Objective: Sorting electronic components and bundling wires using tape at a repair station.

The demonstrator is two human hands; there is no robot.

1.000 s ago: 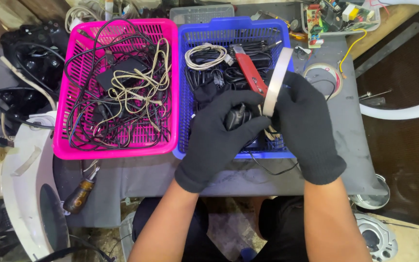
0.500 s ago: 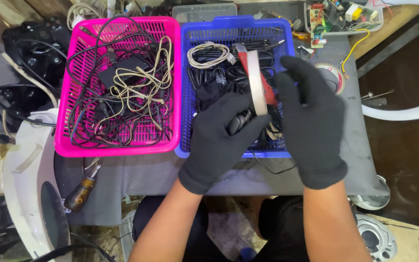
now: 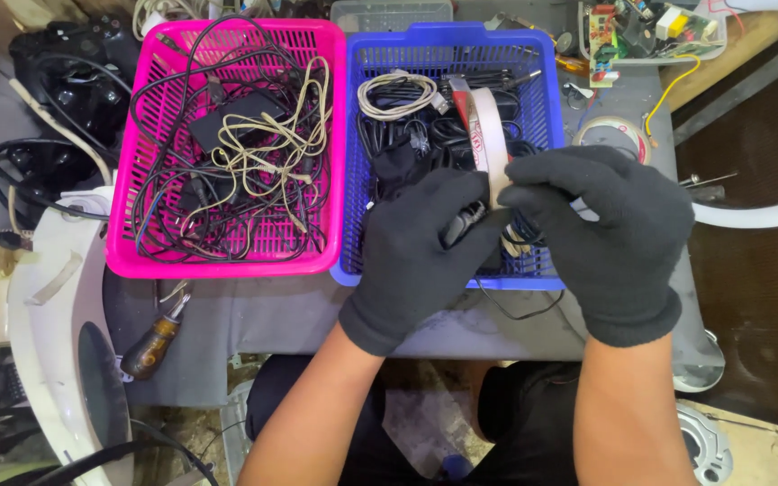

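Head view showed the gloved left hand (image 3: 425, 252) closed on a dark cable bundle (image 3: 464, 225) over the blue basket (image 3: 450, 54), while the right hand (image 3: 610, 234), at its 3 o'clock, pinched a tape roll (image 3: 488, 139).
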